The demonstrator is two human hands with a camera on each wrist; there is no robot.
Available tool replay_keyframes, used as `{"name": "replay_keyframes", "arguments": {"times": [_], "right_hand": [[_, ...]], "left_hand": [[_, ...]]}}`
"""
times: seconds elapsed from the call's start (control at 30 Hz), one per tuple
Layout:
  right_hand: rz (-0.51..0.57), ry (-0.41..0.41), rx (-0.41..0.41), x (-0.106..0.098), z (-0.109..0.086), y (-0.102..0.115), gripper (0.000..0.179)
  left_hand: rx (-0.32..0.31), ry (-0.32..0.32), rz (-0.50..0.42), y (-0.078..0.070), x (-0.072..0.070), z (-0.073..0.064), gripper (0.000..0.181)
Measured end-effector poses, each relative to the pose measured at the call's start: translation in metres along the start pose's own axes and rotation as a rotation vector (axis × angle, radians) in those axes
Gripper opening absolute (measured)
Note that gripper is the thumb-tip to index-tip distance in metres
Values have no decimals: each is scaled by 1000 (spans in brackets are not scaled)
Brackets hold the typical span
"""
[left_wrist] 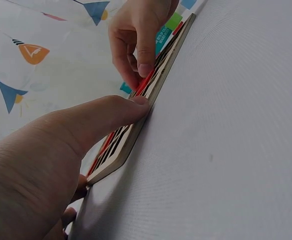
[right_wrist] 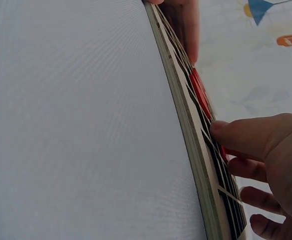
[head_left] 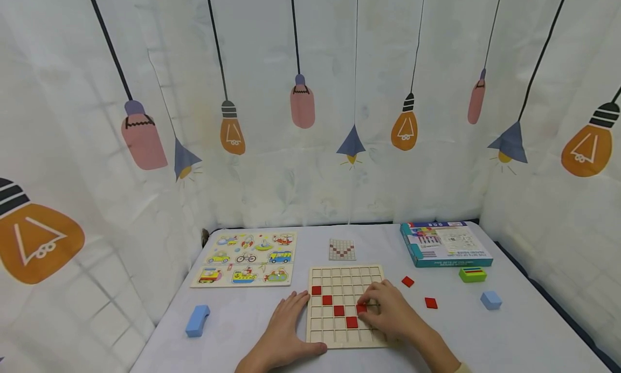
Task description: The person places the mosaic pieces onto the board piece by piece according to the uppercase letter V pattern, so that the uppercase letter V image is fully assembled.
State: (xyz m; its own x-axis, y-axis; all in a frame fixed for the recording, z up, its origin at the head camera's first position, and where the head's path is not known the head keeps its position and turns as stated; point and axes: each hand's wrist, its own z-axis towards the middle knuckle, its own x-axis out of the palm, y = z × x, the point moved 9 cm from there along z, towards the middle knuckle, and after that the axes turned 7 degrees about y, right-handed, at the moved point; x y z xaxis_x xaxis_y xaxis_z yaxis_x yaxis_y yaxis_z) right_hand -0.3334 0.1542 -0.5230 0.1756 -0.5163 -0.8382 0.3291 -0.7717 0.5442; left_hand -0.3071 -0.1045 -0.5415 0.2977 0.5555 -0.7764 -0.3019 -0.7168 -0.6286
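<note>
A wooden grid board point(head_left: 317, 338) lies on the white table, with several red square tiles point(head_left: 338, 310) set in a diagonal running down to the right. My left hand point(head_left: 286, 331) rests at the board's left side, fingers extended along the edge and thumb point(left_wrist: 128, 107) on the front corner area. Thumb and fingers of my right hand point(head_left: 390, 312) pinch another red tile point(head_left: 361, 309), one cell up and right of the lowest tile. In the right wrist view, my right thumb point(right_wrist: 230, 132) comes down at the grid beside the red.
Two loose red tiles point(head_left: 430, 303) lie right of the board. Behind it is a small pattern card point(head_left: 342, 249). A vehicle picture board point(head_left: 242, 283) is at back left, a teal-edged box point(head_left: 451, 263) at back right. Blue blocks point(head_left: 197, 320) and a green block point(head_left: 473, 275) flank the board.
</note>
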Motion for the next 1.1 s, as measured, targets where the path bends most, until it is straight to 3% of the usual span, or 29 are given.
{"name": "replay_keyframes", "arguments": {"times": [0.63, 1.1], "right_hand": [[17, -11, 12, -10, -4, -5, 23], [22, -115, 60, -41, -13, -15, 22]], "left_hand": [[-18, 19, -19, 1, 2, 0, 125], [-7, 11, -24, 3, 2, 1, 123]]}}
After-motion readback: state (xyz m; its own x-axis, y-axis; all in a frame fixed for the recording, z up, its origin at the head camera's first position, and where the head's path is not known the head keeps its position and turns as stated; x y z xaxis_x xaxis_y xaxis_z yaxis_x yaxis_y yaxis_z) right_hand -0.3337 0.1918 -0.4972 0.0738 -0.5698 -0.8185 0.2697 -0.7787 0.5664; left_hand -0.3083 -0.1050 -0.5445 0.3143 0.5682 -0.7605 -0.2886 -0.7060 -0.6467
